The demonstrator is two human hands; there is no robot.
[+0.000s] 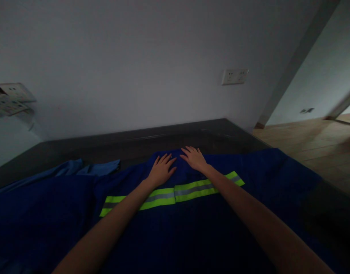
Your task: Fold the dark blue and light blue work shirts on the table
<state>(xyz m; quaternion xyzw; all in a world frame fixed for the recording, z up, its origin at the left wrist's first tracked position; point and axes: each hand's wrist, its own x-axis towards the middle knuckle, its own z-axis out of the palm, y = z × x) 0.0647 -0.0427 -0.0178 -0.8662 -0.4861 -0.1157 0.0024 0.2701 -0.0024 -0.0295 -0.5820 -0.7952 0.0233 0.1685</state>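
A dark blue work jacket [163, 232] lies spread out on a dark tabletop, its sleeves reaching out to both sides. Across its chest runs a yellow-green reflective strip [192, 192] with a grey middle band, split at the front centre. My left hand [161, 170] rests on the cloth near the collar, fingers spread. Close beside it, my right hand [194, 158] lies on the upper part of the jacket, fingers stretched out. Neither hand grips anything. Poor light hides the details of the lower cloth.
Lighter blue cloth [99, 168] lies at the left behind the jacket. The dark tabletop [152, 139] meets a pale wall with a socket plate [234, 77]. More socket plates [13, 99] hang at far left. Tiled floor [314, 140] shows at right.
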